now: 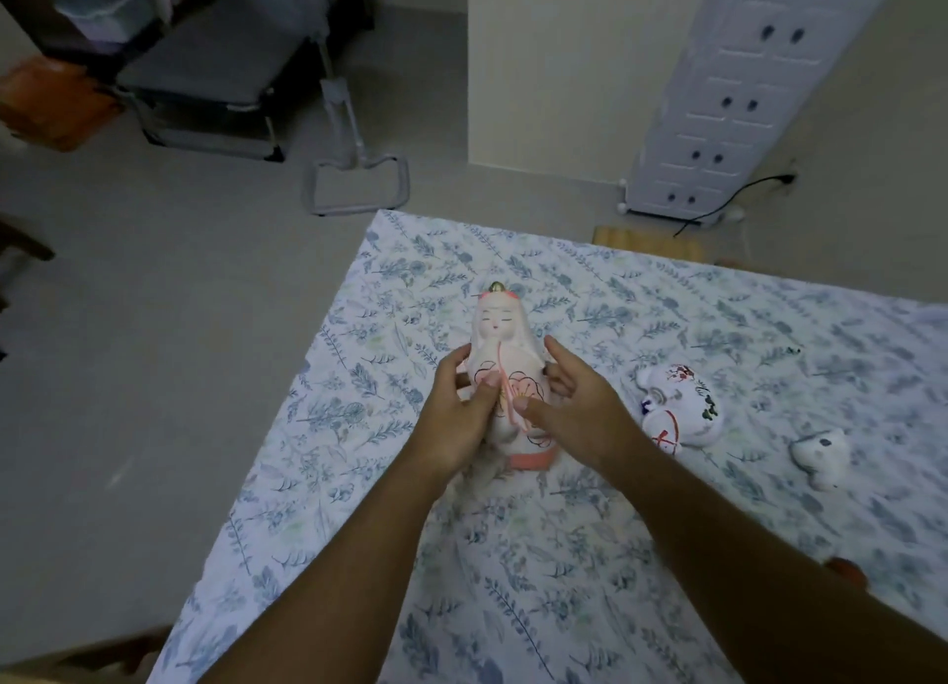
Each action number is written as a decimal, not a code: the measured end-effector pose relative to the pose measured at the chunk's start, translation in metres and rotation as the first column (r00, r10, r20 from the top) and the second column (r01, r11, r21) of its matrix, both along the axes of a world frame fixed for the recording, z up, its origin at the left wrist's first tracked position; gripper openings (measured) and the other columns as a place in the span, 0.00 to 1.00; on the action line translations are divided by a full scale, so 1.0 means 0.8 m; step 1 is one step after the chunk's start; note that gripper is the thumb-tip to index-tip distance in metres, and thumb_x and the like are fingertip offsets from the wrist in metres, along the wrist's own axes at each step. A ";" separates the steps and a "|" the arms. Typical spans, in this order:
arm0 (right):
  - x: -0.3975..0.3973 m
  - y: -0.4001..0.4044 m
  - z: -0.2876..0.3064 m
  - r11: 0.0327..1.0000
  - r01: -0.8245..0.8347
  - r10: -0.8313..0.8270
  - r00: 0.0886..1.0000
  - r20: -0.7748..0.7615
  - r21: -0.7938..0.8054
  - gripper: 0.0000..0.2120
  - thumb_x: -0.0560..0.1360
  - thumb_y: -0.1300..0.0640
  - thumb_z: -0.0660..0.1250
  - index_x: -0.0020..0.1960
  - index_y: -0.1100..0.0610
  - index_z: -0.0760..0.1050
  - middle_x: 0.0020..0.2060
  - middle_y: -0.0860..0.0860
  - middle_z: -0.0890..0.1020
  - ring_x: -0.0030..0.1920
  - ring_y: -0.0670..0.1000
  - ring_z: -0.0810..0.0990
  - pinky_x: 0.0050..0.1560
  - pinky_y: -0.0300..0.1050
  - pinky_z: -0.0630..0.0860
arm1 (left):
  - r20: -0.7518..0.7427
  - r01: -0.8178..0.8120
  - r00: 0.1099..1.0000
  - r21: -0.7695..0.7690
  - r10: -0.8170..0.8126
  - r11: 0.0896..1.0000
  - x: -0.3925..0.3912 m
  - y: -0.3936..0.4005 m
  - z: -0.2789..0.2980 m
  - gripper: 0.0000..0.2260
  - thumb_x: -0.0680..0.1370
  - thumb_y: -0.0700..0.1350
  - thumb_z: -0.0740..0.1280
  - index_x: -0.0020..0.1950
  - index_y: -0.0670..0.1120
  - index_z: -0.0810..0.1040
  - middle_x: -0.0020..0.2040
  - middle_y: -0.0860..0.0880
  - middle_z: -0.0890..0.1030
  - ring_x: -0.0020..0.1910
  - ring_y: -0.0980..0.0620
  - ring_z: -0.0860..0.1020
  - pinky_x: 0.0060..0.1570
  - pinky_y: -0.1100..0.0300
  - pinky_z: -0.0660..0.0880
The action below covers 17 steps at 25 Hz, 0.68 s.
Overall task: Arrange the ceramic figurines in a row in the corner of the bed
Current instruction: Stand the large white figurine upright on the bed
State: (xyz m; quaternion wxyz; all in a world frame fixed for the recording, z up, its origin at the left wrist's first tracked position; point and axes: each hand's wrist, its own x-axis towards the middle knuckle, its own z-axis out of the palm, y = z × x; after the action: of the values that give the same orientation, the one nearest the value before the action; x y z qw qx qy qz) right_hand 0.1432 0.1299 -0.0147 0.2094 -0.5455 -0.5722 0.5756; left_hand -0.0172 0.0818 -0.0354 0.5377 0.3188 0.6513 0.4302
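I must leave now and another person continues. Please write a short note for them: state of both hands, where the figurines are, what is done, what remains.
Left hand and right hand: both closed on the tall doll figurine, one on each side, upright near the bed corner.
Painted cat figurine: lying on the bedsheet, right of the doll.
Small white figurine: further right, also on the sheet.
Done: the doll is near the corner.
Left: release the doll, then line up the other two beside it.

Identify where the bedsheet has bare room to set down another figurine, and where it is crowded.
Free: the far corner of the bed beyond the doll figurine. Crowded: the stretch from the doll, held by the left hand and right hand, to the cat figurine and small figurine.
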 end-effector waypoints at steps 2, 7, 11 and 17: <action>0.006 0.010 0.004 0.998 0.037 -0.035 0.998 -0.052 0.041 0.39 0.74 0.68 0.73 0.79 0.55 0.58 0.61 0.42 0.78 0.46 0.26 0.79 0.40 0.22 0.73 | -0.015 0.037 0.999 0.078 -0.036 0.996 0.002 0.019 0.004 0.22 0.80 0.52 0.68 0.73 0.58 0.66 0.66 0.50 0.76 0.59 0.50 0.82 0.56 0.42 0.82; 0.017 0.024 0.001 0.986 0.082 -0.065 0.991 -0.114 0.145 0.34 0.75 0.71 0.71 0.64 0.36 0.66 0.51 0.33 0.77 0.44 0.23 0.78 0.36 0.27 0.77 | -0.024 0.124 0.992 0.202 -0.122 0.972 0.004 0.048 0.003 0.24 0.81 0.48 0.69 0.75 0.60 0.67 0.67 0.55 0.78 0.63 0.51 0.80 0.57 0.45 0.82; 0.015 0.031 -0.006 0.969 0.103 -0.083 0.992 -0.097 0.225 0.37 0.73 0.68 0.73 0.61 0.29 0.69 0.56 0.33 0.81 0.57 0.33 0.80 0.55 0.42 0.82 | -0.059 0.152 0.988 0.254 -0.142 0.955 0.003 0.059 0.004 0.24 0.81 0.45 0.69 0.74 0.59 0.68 0.66 0.60 0.78 0.64 0.57 0.79 0.58 0.47 0.82; 0.004 0.034 -0.017 0.960 0.130 -0.097 0.985 -0.140 0.249 0.39 0.72 0.68 0.74 0.62 0.26 0.69 0.59 0.32 0.80 0.64 0.40 0.78 0.63 0.51 0.79 | -0.117 0.171 0.983 0.275 -0.144 0.946 -0.004 0.062 0.000 0.24 0.80 0.46 0.69 0.75 0.59 0.68 0.67 0.61 0.77 0.66 0.58 0.77 0.59 0.50 0.81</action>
State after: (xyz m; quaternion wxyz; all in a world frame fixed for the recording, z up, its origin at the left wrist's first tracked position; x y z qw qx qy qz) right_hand 0.1467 0.1567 -0.0281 0.3469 -0.5080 -0.5952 0.5171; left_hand -0.0204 0.1312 -0.0352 0.4874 0.4638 0.5802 0.4590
